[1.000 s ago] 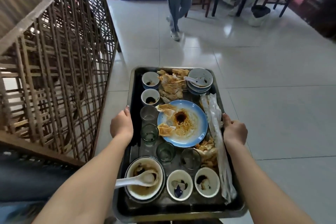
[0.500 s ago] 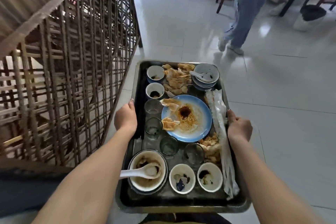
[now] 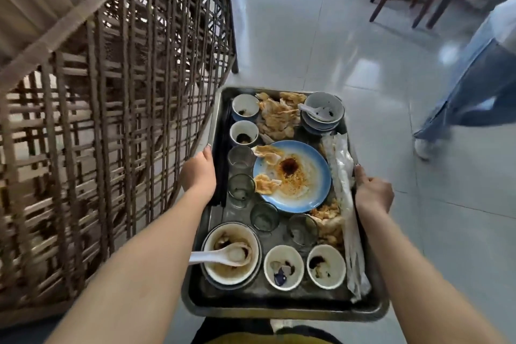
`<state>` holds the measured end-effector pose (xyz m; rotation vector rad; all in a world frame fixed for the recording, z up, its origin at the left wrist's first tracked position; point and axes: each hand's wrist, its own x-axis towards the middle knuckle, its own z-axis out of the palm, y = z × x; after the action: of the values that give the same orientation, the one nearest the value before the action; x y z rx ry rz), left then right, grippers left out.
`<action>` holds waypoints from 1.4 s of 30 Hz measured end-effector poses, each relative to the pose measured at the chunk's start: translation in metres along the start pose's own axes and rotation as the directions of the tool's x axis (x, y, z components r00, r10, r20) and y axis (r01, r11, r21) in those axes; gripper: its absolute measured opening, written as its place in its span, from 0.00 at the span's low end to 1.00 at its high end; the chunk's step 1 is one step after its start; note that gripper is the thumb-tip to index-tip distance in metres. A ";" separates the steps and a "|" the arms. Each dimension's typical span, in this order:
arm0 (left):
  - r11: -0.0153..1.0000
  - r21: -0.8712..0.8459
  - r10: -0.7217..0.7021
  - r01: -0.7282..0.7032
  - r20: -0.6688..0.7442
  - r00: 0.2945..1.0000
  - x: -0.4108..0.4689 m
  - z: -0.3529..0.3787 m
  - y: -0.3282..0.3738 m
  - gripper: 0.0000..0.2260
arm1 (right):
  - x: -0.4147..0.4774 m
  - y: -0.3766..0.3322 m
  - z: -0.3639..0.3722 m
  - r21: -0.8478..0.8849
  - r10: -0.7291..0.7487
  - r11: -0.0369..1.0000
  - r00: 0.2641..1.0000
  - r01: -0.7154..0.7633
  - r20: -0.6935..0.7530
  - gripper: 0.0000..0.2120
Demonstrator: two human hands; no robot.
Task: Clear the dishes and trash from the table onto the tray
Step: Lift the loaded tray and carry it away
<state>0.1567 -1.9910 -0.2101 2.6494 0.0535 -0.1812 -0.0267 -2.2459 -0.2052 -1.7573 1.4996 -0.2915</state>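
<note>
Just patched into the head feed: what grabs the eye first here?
A loaded metal tray fills the centre, the left hand and right hand gripping its sides. At its middle sits a blue plate smeared with chili sauce. A wooden lattice screen runs close on the left.

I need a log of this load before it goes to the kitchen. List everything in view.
tray: 1, dark metal, carried over the floor
plate: 1, blue, tray centre, sauce-stained
bowl with spoon: 1, white, near left corner
small bowls: 2, white, near edge
cups: 2, white, far left
stacked bowls: several, blue-grey, far right, with a spoon
glasses: 4, clear, left and middle
chopsticks: dark, along left edge
plastic wrappers: clear, right edge
screen: 1, brown lattice, left
another person: jeans, right
left hand: grips left rim
right hand: grips right rim
</note>
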 end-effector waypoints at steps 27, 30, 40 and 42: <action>0.998 -0.032 0.051 -0.050 0.026 0.998 0.369 0.076 0.252 0.24 | 0.322 -0.262 0.126 0.038 0.040 0.999 0.998 -0.038 -0.042 0.27; 0.998 -0.067 0.022 -0.021 0.015 1.000 0.400 0.085 0.290 0.24 | 0.373 -0.294 0.132 0.009 0.017 1.000 0.999 -0.017 -0.033 0.27; 1.000 -0.018 0.018 -0.018 -0.024 1.000 0.514 0.100 0.376 0.24 | 0.496 -0.393 0.167 0.008 -0.036 0.999 0.999 0.036 -0.018 0.26; 1.000 -0.023 0.012 -0.013 -0.018 1.000 0.546 0.108 0.386 0.23 | 0.518 -0.414 0.183 0.001 -0.045 0.999 0.999 0.045 -0.012 0.26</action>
<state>0.7121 -2.3790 -0.2009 2.6275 0.0445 -0.1518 0.5316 -2.6471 -0.2025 -1.7930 1.4694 -0.3270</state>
